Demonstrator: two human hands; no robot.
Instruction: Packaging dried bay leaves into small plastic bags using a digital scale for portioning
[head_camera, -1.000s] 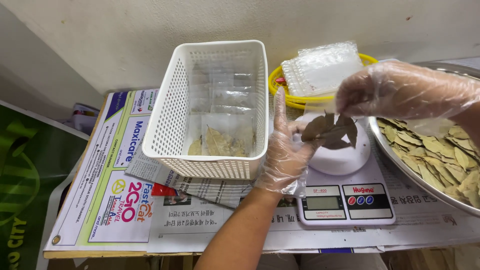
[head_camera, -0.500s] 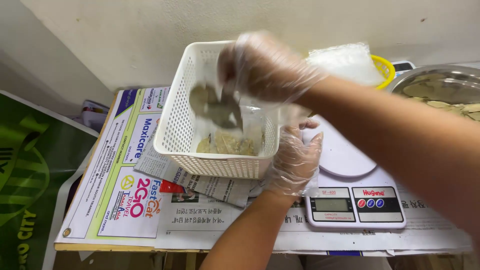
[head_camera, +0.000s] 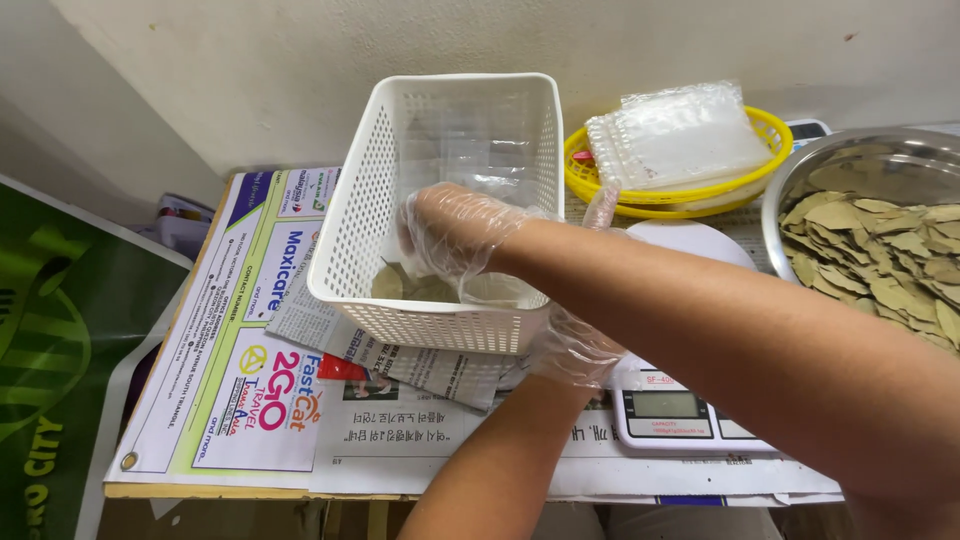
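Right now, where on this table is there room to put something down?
The flattest open patch is the newspaper and poster sheet left of the white basket, out to the table's left edge. The right side is crowded: digital scale, yellow tray of clear bags, steel bowl of bay leaves, and both gloved arms crossing.

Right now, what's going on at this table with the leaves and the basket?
A person in clear plastic gloves is working with dried leaves. The right hand reaches into the white basket, down by the leaves and packets at its bottom. The left hand rests beside the basket, by the kitchen scale. A metal bowl of leaves and a yellow basket of empty bags stand nearby.
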